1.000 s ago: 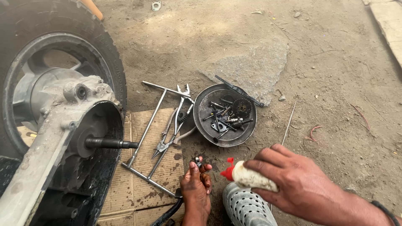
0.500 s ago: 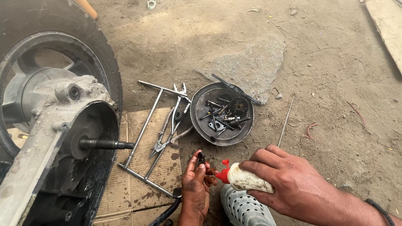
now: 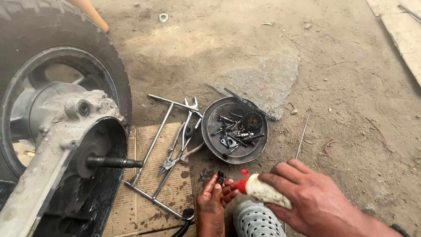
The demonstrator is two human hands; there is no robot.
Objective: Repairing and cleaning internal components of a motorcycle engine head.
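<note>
My left hand (image 3: 213,206) pinches a small black metal part (image 3: 220,177) between its fingertips, low in the middle of the view. My right hand (image 3: 312,199) grips a dirty white squeeze bottle (image 3: 267,194) with a red nozzle (image 3: 242,184). The nozzle tip sits just right of the black part, close to my left fingers. Both hands hover over the dirt ground, just below a round dark metal dish (image 3: 235,130) that holds several bolts, small parts and a gear.
A scooter rear wheel (image 3: 52,66) with open engine casing (image 3: 48,153) and bare shaft (image 3: 112,163) fills the left. A cross wrench (image 3: 153,149) and pliers (image 3: 182,136) lie on cardboard (image 3: 155,206). A grey perforated clog (image 3: 256,221) is below my hands. Flat stone (image 3: 263,81) behind the dish.
My left hand has brought the small black part up to its fingertips, and the red nozzle has moved in beside it. The view has shifted slightly.
</note>
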